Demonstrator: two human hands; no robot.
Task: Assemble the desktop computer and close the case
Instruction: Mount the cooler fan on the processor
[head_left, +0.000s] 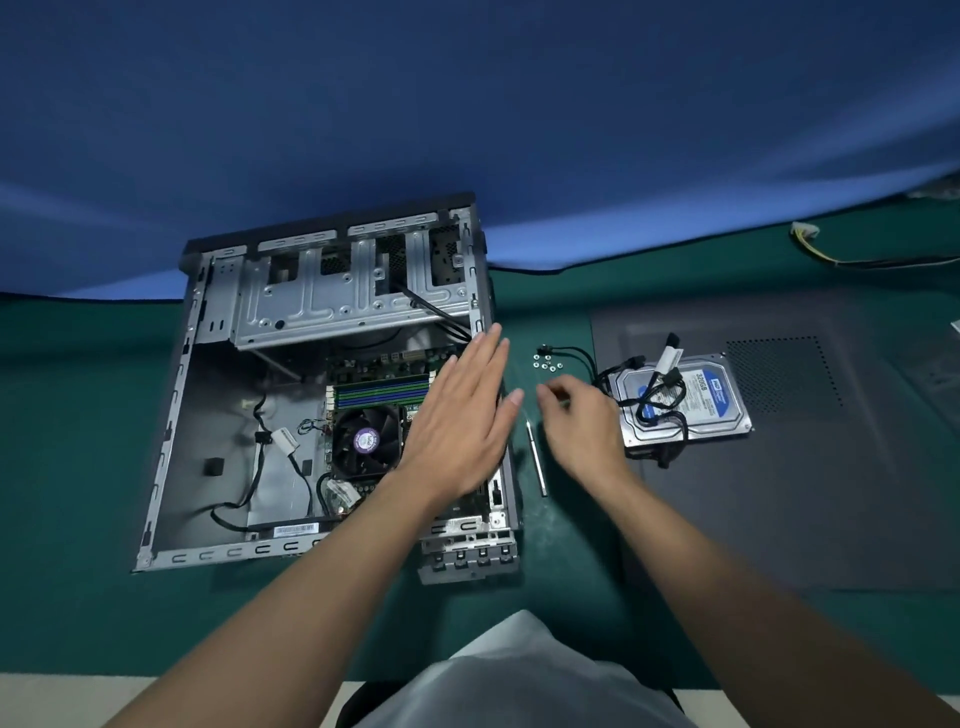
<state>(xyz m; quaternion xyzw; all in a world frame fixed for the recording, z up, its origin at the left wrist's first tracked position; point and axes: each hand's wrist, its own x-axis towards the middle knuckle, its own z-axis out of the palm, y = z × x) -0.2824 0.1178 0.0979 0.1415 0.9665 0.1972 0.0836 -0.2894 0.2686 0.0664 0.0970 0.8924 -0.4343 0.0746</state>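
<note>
The open desktop case lies on its side on the green table, showing the motherboard's CPU fan and the metal drive cage. My left hand hovers flat with straight fingers over the case's right edge and holds nothing. My right hand is just right of the case, its fingertips curled together above the table below several loose screws. Whether it pinches one is unclear. A slim screwdriver lies between my hands. A blue-labelled hard drive with black cables on it rests on the dark side panel.
The side panel covers much of the table's right side. A connector with yellow wires lies at the far right back. A blue cloth backdrop hangs behind the table. My lap in light clothing is at the front edge.
</note>
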